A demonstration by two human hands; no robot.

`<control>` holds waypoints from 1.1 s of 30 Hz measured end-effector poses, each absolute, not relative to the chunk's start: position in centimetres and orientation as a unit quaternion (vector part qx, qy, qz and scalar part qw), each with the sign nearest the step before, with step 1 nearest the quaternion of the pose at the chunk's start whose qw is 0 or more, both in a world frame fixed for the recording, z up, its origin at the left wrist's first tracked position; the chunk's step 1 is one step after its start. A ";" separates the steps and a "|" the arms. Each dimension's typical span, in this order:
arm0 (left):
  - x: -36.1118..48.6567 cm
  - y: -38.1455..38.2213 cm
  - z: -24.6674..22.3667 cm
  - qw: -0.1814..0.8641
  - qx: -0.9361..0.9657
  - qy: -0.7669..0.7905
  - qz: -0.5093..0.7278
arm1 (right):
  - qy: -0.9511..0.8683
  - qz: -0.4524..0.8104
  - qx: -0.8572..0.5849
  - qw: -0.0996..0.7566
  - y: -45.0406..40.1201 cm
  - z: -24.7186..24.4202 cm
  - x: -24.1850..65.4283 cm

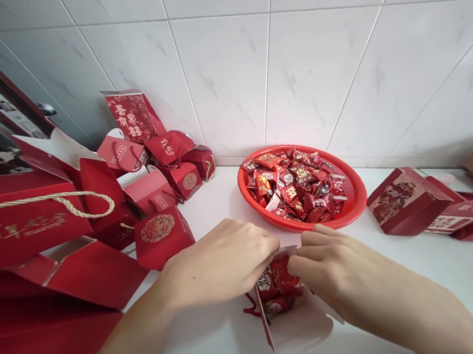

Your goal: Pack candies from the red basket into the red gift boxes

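An opened red gift box (301, 330) with a white inside stands on the table between my hands, and several red-wrapped candies (280, 282) lie in it. My left hand (230, 262) is closed, its curled fingers on the far left rim of the box. Over the far right side, my right hand (333, 262) is closed too, with fingers bent around the box's edge. The fingertips are partly hidden behind the flaps. A dark red cord handle (252, 305) sticks out at the box's left side. Toward me, one rounded white flap lies folded outward.
A red plastic basket (355, 203) heaped with wrapped candies stands just beyond my hands, near the tiled wall (229, 79). Red gift boxes (163, 237) crowd the left side, some with rope handles. More red boxes (410, 201) stand at the right.
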State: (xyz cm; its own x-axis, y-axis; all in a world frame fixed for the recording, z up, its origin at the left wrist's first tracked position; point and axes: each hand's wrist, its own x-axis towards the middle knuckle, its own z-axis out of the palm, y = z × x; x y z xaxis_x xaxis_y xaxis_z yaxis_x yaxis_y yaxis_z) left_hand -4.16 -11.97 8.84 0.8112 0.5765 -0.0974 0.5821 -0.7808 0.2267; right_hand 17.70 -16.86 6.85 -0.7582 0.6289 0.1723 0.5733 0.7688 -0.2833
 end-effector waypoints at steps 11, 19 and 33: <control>-4.0 -11.7 8.7 0.118 0.942 0.313 -0.023 | -0.942 0.067 -0.319 0.077 -16.7 6.6 16.4; -3.8 -11.4 8.7 0.112 0.941 0.317 -0.028 | -0.942 0.038 -0.319 0.098 -17.4 7.4 16.7; -3.5 -11.4 8.1 0.074 0.945 0.314 -0.045 | -0.929 0.049 -0.345 -0.126 -16.9 5.6 14.4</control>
